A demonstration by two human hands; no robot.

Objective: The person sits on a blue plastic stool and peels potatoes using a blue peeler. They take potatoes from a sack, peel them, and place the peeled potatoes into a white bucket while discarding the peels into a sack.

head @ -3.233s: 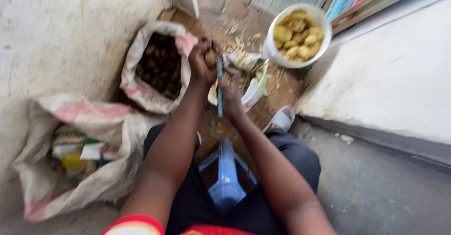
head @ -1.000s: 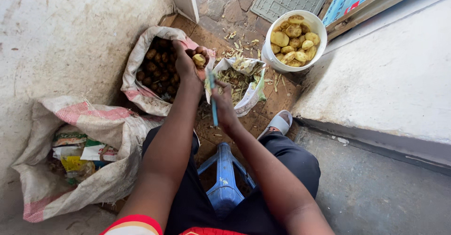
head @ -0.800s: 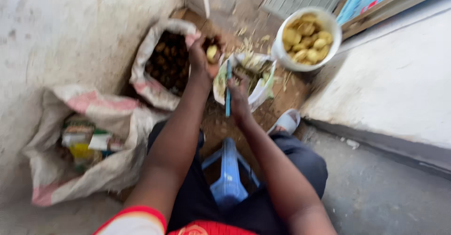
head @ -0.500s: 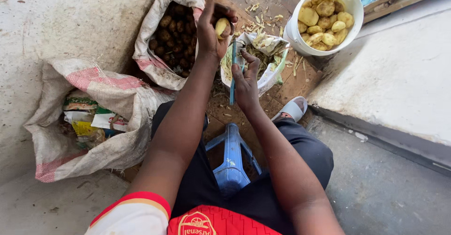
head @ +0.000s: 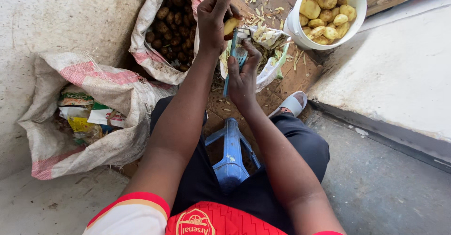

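My left hand holds a partly peeled yellow potato up in front of me. My right hand grips a blue-handled peeler, its head touching the potato. Just left of my hands stands an open white sack full of brown unpeeled potatoes. Under the potato lies a clear plastic bag holding pale peelings.
A white bucket of peeled yellow potatoes stands at the upper right by a concrete step. A second sack with packets lies at the left against the wall. I sit on a blue plastic stool. Peelings litter the floor.
The view has swung and steadied. My left hand has lifted the potato from the sack's side, and my right hand has brought the peeler up against it.
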